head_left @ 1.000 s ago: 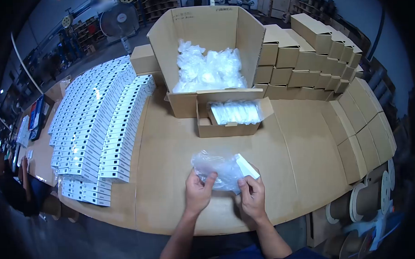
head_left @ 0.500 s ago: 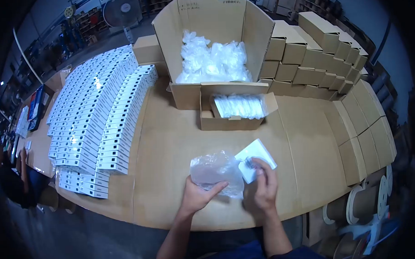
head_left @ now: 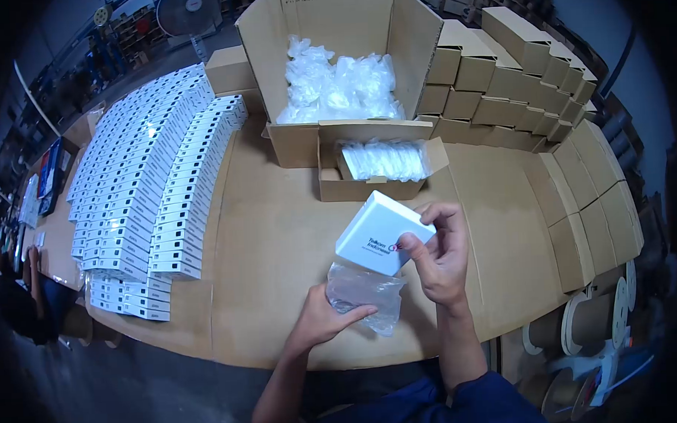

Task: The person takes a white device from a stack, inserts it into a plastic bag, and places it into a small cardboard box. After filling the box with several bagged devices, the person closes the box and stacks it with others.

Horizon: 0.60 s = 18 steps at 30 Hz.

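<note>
A clear plastic bag point(head_left: 365, 294) is pinched in my left hand point(head_left: 323, 316), its thumb lying across the front. Just above the bag's upper edge, my right hand point(head_left: 441, 260) grips a white box point(head_left: 376, 229) with printed lettering, thumb on the face and fingers round the far right side. The box is tilted, and its lower edge overlaps the top of the bag in this view. Beyond both hands stands an open cardboard carton point(head_left: 367, 189) with a row of plastic-wrapped white items point(head_left: 385, 161) inside.
Behind the small carton, a large open carton point(head_left: 270, 57) holds clear plastic bags point(head_left: 341, 84). Stacked white boxes point(head_left: 139, 174) with printed labels cover the left side. Brown cartons point(head_left: 498, 79) are piled at the back right, others point(head_left: 595, 195) along the right edge. A person point(head_left: 28, 289) sits far left.
My right hand has picked the white box up off the table and brought it left, over the bag's top. The bag has shifted slightly downward in my left hand.
</note>
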Each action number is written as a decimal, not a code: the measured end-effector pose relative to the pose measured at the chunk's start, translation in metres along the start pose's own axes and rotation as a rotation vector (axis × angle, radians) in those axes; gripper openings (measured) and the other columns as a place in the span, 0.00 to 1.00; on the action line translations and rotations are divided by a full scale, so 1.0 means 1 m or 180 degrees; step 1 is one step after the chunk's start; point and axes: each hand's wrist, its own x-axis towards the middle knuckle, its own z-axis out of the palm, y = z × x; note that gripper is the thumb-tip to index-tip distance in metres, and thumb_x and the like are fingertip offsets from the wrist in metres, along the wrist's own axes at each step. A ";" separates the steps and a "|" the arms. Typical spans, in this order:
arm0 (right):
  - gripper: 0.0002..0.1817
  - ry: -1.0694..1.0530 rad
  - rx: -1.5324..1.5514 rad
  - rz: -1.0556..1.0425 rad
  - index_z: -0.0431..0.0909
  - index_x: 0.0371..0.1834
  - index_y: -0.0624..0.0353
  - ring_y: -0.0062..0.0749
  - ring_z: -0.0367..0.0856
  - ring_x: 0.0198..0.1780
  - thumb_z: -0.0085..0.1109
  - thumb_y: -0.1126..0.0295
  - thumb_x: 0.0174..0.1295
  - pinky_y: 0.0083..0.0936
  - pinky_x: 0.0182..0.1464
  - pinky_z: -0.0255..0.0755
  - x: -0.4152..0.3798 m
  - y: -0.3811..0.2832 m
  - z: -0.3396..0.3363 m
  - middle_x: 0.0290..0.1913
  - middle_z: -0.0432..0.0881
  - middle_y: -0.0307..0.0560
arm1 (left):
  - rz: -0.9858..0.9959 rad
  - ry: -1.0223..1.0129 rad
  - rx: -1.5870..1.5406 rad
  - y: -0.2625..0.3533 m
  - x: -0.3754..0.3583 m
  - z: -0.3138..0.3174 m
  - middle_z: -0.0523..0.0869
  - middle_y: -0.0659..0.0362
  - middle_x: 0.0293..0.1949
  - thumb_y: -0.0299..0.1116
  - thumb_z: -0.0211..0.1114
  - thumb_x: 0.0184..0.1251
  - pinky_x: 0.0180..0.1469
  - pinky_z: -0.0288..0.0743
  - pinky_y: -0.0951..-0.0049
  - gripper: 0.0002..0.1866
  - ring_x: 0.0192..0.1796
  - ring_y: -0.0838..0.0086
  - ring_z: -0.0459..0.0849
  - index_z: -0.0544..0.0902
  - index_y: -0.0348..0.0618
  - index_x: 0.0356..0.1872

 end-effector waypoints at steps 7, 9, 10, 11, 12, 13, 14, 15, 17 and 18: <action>0.16 -0.0101 -0.0120 0.0156 0.69 0.53 0.60 0.15 0.75 0.41 0.68 0.76 0.70 0.13 0.39 0.71 -0.003 0.011 -0.005 0.48 0.75 0.41 | 0.0051 0.0131 -0.0007 -0.008 0.002 -0.005 0.93 0.51 0.48 0.31 0.83 0.60 0.57 0.84 0.66 0.26 0.52 0.71 0.90 0.84 0.31 0.57; 0.16 -0.0151 -0.0279 0.0219 0.70 0.53 0.60 0.13 0.73 0.40 0.68 0.75 0.70 0.13 0.39 0.70 -0.004 0.012 -0.007 0.47 0.75 0.40 | -0.0002 0.0111 0.0019 -0.013 0.003 -0.007 0.92 0.51 0.49 0.31 0.83 0.60 0.57 0.83 0.66 0.27 0.53 0.70 0.90 0.83 0.31 0.58; 0.16 -0.0196 -0.0331 0.0239 0.70 0.53 0.60 0.13 0.73 0.40 0.68 0.75 0.70 0.13 0.39 0.70 -0.003 0.012 -0.008 0.47 0.75 0.40 | 0.0022 0.0073 0.0188 -0.019 0.004 -0.009 0.92 0.51 0.49 0.33 0.83 0.60 0.58 0.83 0.65 0.28 0.53 0.70 0.90 0.83 0.31 0.58; 0.16 -0.0241 -0.0382 0.0261 0.70 0.53 0.60 0.13 0.74 0.40 0.68 0.74 0.70 0.13 0.39 0.71 -0.003 0.012 -0.008 0.47 0.75 0.40 | 0.0015 0.0102 0.0175 -0.021 0.003 -0.009 0.92 0.51 0.49 0.33 0.83 0.60 0.59 0.83 0.65 0.28 0.53 0.70 0.90 0.83 0.31 0.58; 0.16 -0.0230 -0.0318 0.0276 0.70 0.54 0.60 0.13 0.74 0.40 0.68 0.74 0.70 0.13 0.40 0.70 -0.003 0.012 -0.006 0.47 0.75 0.39 | 0.0010 0.0130 0.0163 -0.021 0.003 -0.008 0.92 0.51 0.49 0.33 0.83 0.60 0.59 0.83 0.65 0.28 0.53 0.70 0.90 0.83 0.31 0.58; 0.16 -0.0217 -0.0253 0.0287 0.70 0.54 0.60 0.13 0.74 0.40 0.67 0.74 0.71 0.13 0.40 0.70 -0.002 0.012 -0.004 0.46 0.75 0.39 | 0.0008 0.0156 0.0153 -0.020 0.004 -0.007 0.92 0.51 0.49 0.33 0.83 0.60 0.59 0.83 0.65 0.28 0.53 0.71 0.90 0.83 0.31 0.58; 0.16 -0.0199 -0.0188 0.0302 0.70 0.54 0.60 0.13 0.74 0.40 0.67 0.74 0.71 0.13 0.40 0.70 -0.001 0.012 -0.003 0.46 0.75 0.39 | 0.0098 0.0188 0.0076 -0.017 0.004 -0.007 0.93 0.51 0.48 0.33 0.83 0.60 0.58 0.83 0.65 0.27 0.52 0.70 0.90 0.84 0.31 0.57; 0.16 -0.0141 -0.0121 0.0307 0.69 0.54 0.60 0.13 0.74 0.40 0.67 0.74 0.71 0.13 0.40 0.70 0.000 0.013 -0.003 0.46 0.75 0.39 | 0.0057 0.0152 0.0065 -0.017 0.003 -0.008 0.93 0.51 0.48 0.33 0.83 0.60 0.58 0.83 0.65 0.27 0.52 0.70 0.91 0.84 0.31 0.57; 0.16 -0.0017 0.0008 0.0314 0.69 0.54 0.60 0.13 0.74 0.40 0.66 0.75 0.71 0.13 0.41 0.71 0.003 0.018 -0.006 0.45 0.74 0.38 | -0.0023 0.0073 0.0042 -0.020 0.002 -0.010 0.93 0.51 0.47 0.34 0.83 0.60 0.57 0.83 0.65 0.27 0.51 0.69 0.91 0.84 0.31 0.57; 0.15 -0.0075 -0.0080 0.0296 0.69 0.55 0.59 0.13 0.74 0.40 0.65 0.75 0.71 0.13 0.41 0.71 0.003 0.022 -0.010 0.45 0.74 0.38 | -0.0030 0.0073 0.0067 -0.020 0.001 -0.011 0.93 0.51 0.47 0.33 0.83 0.60 0.57 0.83 0.66 0.27 0.51 0.69 0.91 0.84 0.31 0.56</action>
